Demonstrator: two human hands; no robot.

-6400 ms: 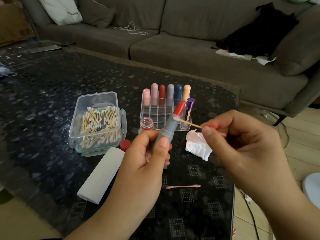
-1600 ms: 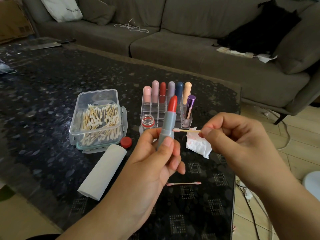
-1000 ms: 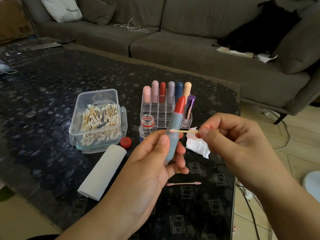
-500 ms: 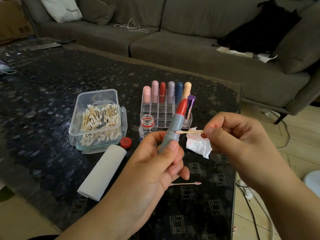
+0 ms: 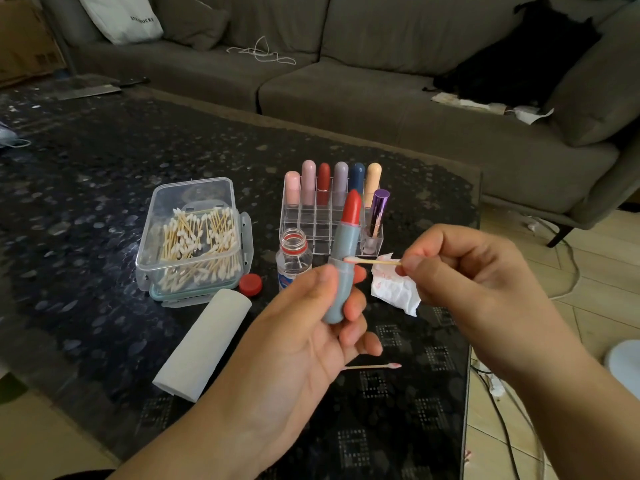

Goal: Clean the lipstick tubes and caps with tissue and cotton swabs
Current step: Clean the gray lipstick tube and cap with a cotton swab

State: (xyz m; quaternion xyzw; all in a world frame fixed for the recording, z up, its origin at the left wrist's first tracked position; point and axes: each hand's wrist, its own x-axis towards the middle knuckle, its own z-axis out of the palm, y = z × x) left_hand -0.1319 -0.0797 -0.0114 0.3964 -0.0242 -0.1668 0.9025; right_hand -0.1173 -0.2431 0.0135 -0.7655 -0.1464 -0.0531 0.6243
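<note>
The left hand (image 5: 304,344) grips a grey-blue lipstick tube (image 5: 341,271) near its base, thumb on one side and fingertips curled round the other, holding it nearly upright above the dark glass table (image 5: 86,161) with its red stick fully exposed at the top. The right hand (image 5: 464,282) pinches a cotton swab (image 5: 372,261) between thumb and forefinger, the other fingers curled in, and the swab lies level with its white tip touching the tube at the seam partway up the barrel. Behind the tube stands a clear rack (image 5: 311,223) with 6 capped lipsticks (image 5: 341,178) in its back row and a purple tube (image 5: 378,211) in a front slot at the right. Just left of the rack sits a small open bottle (image 5: 292,259), with a red cap (image 5: 250,284) lying on the table nearby. Farther left is a clear box of swabs (image 5: 194,244), and a roll of tissue (image 5: 204,344) lies in front of it. A crumpled tissue (image 5: 391,289) marked with red lies under the right hand, and a used swab (image 5: 374,366) with a pink tip rests on the glass nearer the person. A grey sofa (image 5: 346,81) runs along the far side.
</note>
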